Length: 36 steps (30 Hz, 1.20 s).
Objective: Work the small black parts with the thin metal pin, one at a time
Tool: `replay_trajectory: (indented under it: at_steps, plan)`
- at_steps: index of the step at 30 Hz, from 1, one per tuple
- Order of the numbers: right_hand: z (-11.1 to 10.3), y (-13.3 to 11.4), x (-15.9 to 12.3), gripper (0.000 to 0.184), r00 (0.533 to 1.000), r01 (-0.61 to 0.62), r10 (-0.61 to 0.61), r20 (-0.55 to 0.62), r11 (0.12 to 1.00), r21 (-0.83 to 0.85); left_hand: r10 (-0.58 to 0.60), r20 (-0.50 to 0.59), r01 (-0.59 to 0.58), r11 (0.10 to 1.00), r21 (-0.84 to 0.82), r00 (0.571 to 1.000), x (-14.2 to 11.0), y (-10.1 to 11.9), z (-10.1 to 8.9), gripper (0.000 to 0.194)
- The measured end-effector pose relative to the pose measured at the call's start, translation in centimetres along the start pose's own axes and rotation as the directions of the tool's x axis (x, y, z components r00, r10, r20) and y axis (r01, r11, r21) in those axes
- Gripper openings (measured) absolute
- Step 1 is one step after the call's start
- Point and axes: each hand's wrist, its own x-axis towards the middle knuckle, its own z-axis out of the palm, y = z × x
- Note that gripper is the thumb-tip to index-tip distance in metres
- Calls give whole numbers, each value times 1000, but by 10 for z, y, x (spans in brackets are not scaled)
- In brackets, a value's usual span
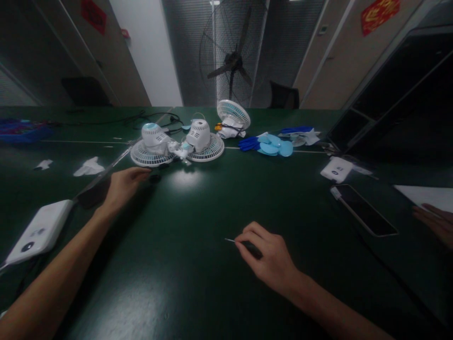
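Note:
My right hand [267, 255] is closed around a small screwdriver [253, 249] with a dark handle; its thin metal shaft points left, above the green table [191, 283]. Farther left, my left hand [123, 185] reaches forward with fingertips pressed together near a small dark piece [155, 178]. Whether it pinches anything I cannot make out. Just beyond those fingertips, a white fan [154, 141] lies face down on its round grille. Beside it rests a second white fan [201, 139], also face down, with white parts [181, 150] between the two.
A third fan [233, 118] sits behind. Light-blue fan blades [274, 145] lie beside blue gloves [249, 143]. Phones [364, 210], a white power bank [40, 231], another white device [336, 169] and a blue tray [24, 131] are around. Another person's hand [435, 219] rests at right.

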Motion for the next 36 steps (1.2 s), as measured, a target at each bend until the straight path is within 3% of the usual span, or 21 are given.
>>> replay_trajectory:
  at_steps: [5,12,21,31,36]
  plan:
    - [0,0,0,12,1000,2,-2,8,1000,4,-28,2,28,992,-124,1000,1,-13,7,47]
    - [2,0,0,13,1000,-6,6,-2,1000,14,55,-56,-55,998,-6,997,-2,-20,17,42]
    - [-1,-1,0,14,1000,-9,9,2,1000,17,129,-116,-131,991,-12,985,2,-20,24,42]
    - [-1,-1,1,12,1000,-2,2,3,1000,-10,152,-43,-150,988,36,987,3,-19,21,36]
    - [-2,-3,1,13,1000,-3,3,9,1000,-6,160,14,-160,983,89,987,1,-12,21,42]
